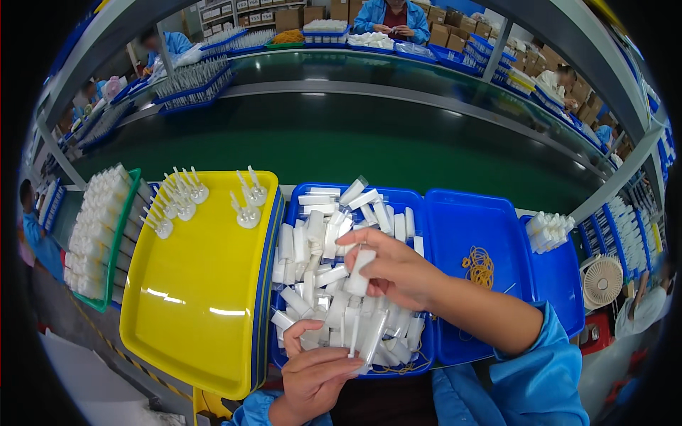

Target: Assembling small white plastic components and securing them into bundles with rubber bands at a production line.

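A blue tray (433, 284) in front of me is heaped with white and clear plastic tubes (297, 302). Over its near edge my left hand (309, 376) has its fingers closed around a clear tube (372, 341). A thin white stick (353, 334) stands up at the same fingertips; whether it is joined to anything cannot be made out. Above the middle of the heap, my right hand (401, 273) pinches a white oblong plastic piece (361, 273) between thumb and fingers. Its lower end reaches down towards the heap.
Left is a yellow tray (199, 326) with clusters of white stemmed parts (245, 213). Right, another blue tray (462, 220) holds yellow rubber bands (479, 270). Beyond runs a green conveyor belt (341, 138). A co-worker (391, 21) sits across it; a fan (602, 280) stands far right.
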Available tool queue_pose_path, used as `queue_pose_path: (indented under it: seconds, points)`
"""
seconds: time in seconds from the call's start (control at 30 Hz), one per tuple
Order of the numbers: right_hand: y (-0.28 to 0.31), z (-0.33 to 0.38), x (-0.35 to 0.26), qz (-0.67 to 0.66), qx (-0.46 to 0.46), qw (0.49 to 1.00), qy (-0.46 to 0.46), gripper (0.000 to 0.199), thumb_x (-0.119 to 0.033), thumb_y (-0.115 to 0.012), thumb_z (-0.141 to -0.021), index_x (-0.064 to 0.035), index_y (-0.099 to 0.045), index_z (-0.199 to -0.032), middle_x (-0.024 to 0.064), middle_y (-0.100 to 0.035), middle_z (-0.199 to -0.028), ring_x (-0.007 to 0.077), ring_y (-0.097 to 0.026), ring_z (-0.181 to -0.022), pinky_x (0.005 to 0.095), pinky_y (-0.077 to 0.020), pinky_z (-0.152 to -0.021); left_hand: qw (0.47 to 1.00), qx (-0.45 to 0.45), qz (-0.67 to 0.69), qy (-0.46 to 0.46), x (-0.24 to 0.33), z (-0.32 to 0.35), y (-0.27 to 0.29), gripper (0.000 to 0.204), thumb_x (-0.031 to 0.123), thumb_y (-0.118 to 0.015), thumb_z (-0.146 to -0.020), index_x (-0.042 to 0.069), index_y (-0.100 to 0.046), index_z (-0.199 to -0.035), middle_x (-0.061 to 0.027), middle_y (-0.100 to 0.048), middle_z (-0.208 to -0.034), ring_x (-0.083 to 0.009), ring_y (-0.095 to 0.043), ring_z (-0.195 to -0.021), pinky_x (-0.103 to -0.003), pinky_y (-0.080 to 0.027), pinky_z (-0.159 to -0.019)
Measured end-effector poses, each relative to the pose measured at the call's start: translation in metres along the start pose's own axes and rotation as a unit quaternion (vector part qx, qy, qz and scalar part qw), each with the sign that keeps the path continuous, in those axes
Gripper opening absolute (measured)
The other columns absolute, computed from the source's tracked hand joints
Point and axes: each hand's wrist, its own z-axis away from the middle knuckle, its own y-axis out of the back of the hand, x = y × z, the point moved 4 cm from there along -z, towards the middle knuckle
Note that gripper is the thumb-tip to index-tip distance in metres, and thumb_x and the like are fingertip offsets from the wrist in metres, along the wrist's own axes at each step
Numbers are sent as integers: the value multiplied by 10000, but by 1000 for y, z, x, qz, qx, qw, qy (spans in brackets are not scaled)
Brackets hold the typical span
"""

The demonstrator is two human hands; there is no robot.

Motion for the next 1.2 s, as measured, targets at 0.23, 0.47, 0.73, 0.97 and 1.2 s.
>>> queue_pose_path:
  seconds: [0.23,0.47,0.73,0.97,1.2]
  points:
    - [-4,30,2,-153,-58,986,-8,586,37,-467,-747,-10,-332,-1315,81,-486,-998,153,-538,-901,276,-468,-780,1000,-12,-15,-2,5,-7,-7,119,94,-722,-663,145,-671,-758,15,-629,-741,-219,-493,-854,-419,-306,-877]
    - [1,50,-26,354,-22,925,137,521,-56,-548,-840,-25,-371,-1329,63,-547,-1009,113,-559,-853,226,-451,-748,999,-36,-20,-5,3,-9,-8,102,105,-716,-669,165,-667,-736,35,-619,-734,-228,-468,-879,-401,-307,-865]
    - [-2,76,-15,137,-14,988,69,557,-60,-602,-827,-5,-366,-1328,60,-565,-994,99,-557,-881,217,-449,-791,996,-45,-14,-70,13,-3,-12,151,100,-718,-640,218,-674,-724,86,-614,-788,-245,-425,-937,-378,-305,-861]
    - [-14,93,-20,361,24,903,231,510,-62,-609,-826,-12,-420,-1296,92,-612,-954,144,-574,-874,256,-455,-787,995,-71,-31,-61,7,3,-15,148,88,-707,-653,212,-669,-723,92,-602,-810,-276,-403,-989,-395,-299,-885]
    - [-34,83,-8,302,-83,925,214,487,-92,-639,-805,-2,-475,-1255,95,-620,-956,221,-553,-928,339,-402,-837,999,32,-9,-23,13,-3,-8,172,226,-646,-788,83,-552,-802,-124,-568,-1015,-356,-454,-994,-490,-317,-900]
